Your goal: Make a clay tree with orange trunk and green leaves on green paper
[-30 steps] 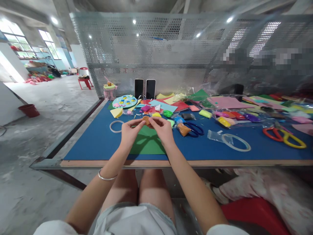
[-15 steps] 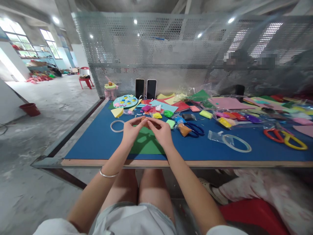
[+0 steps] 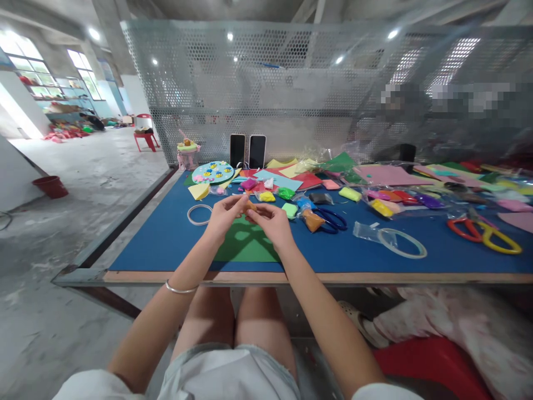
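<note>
Left hand (image 3: 225,215) and right hand (image 3: 272,221) both pinch the orange-brown lump (image 3: 251,206); best to press gently, evenly

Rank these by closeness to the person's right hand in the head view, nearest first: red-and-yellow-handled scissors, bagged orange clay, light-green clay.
From the right hand:
1. Light-green clay, just beyond it, to its right.
2. Bagged orange clay, farther right.
3. Red-and-yellow-handled scissors, near the picture's right edge.
</note>
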Demonstrator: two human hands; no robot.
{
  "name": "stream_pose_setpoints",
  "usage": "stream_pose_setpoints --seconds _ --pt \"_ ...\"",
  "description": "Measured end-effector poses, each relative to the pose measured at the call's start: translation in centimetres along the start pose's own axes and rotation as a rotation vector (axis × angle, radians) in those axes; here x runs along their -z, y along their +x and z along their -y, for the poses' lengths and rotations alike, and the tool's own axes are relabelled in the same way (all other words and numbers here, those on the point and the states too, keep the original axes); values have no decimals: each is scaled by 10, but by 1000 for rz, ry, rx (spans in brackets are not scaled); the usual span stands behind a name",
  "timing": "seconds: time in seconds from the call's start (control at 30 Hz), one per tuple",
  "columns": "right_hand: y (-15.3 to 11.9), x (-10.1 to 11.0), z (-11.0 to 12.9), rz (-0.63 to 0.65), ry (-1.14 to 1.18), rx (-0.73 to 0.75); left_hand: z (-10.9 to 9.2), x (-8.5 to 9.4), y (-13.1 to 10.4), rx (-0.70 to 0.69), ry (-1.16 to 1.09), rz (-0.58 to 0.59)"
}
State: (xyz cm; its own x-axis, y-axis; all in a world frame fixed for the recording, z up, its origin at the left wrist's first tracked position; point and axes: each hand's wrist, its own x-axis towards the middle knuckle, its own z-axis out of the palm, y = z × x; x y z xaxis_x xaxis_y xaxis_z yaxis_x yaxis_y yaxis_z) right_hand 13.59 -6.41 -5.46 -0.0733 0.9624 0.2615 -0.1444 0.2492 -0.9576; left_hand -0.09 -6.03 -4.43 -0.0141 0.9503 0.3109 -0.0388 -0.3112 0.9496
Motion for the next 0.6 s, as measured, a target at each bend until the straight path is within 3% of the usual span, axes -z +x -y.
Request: stream_pose_setpoints --seconds 0.43,0.53,0.6 --pt "-5 6 3 48 -20 -45 -7 28 15 -167 156 453" --pt "-5 8 4 67 -27 -62 -5 35 14 -261 250 569" --pt "-5 9 6 100 -36 -79 -3 39 13 -323 316 582"
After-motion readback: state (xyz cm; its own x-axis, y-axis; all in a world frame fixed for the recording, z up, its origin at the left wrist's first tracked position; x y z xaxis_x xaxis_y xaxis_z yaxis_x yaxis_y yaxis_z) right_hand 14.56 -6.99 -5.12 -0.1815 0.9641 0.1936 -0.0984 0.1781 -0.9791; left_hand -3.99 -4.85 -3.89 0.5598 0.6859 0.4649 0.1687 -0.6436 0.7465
